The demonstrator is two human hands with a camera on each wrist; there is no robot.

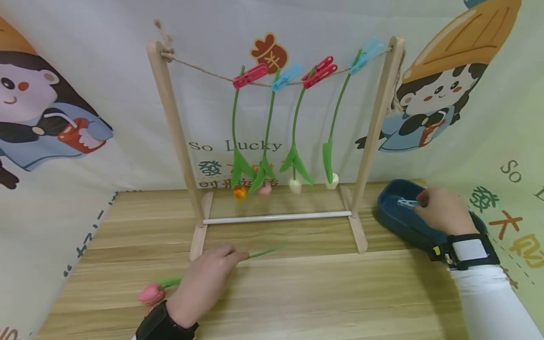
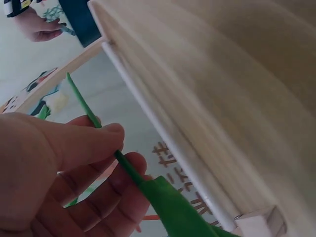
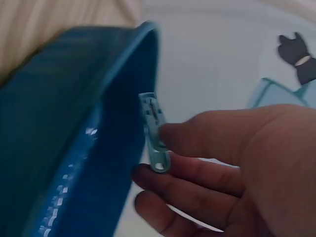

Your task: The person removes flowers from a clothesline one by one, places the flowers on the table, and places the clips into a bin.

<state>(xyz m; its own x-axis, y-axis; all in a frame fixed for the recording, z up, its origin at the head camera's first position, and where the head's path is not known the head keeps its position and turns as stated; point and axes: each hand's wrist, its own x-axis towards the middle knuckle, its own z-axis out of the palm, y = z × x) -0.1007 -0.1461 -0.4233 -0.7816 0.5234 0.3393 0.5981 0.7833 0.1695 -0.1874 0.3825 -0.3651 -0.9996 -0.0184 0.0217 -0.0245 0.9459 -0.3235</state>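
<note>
Left hand (image 1: 206,278): I'm seeing it pinching the tulip (image 1: 151,293), lower left, stem (image 1: 267,251) pointing up-right toward the clothespin (image 1: 407,203).
Right hand (image 1: 442,210): pinching that clothespin, frame right.

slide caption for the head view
Four flowers hang from a line; left hand holds a pink tulip, right hand a blue clothespin.

"So Lucky" (image 1: 254,145) + 發 (image 1: 210,168) on back cloth (image 1: 204,33); "So" (image 1: 511,171), 發 (image 1: 484,199), 大 (image 1: 505,225) on cloth at R (image 1: 524,208), other chars. unclear
</note>
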